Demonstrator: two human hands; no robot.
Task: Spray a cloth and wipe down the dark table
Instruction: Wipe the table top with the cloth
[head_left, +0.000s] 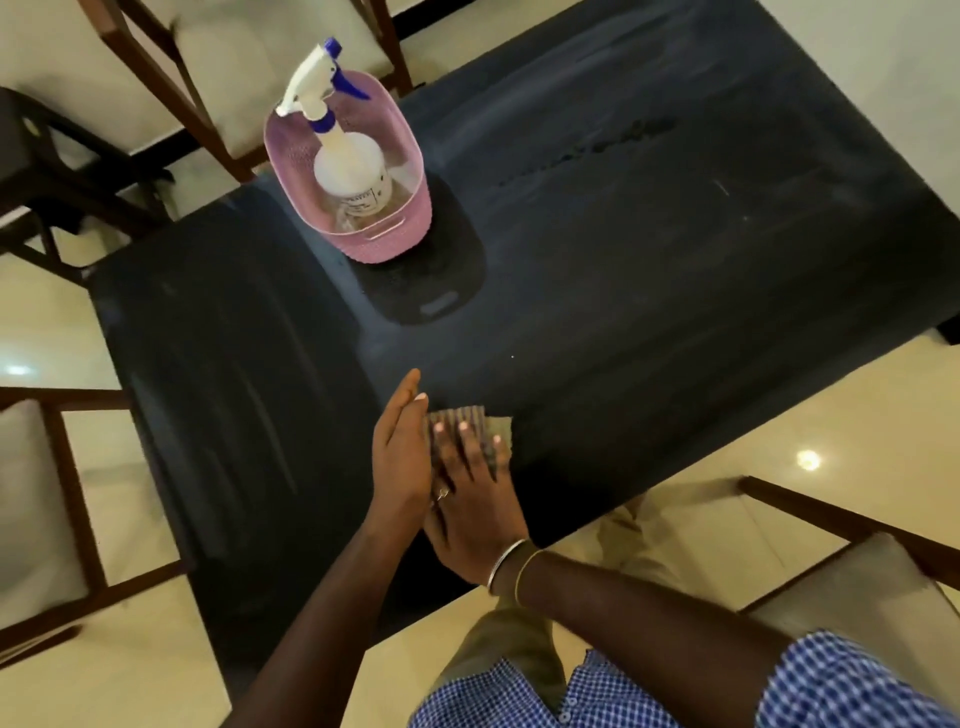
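Cloth (464, 415), ribbed, lies on the glossy dark counter (623, 270) under the right hand (475, 514), fingers flat and spread; left hand (400, 457) straight-fingered alongside.

Dim warm light, glare spots on floor (808, 459), blurred edges

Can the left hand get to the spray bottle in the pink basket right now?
Probably yes. The left hand, fingers straight, holds nothing. Only bare dark table lies between it and the pink basket, and the spray bottle stands with its trigger head above the rim.
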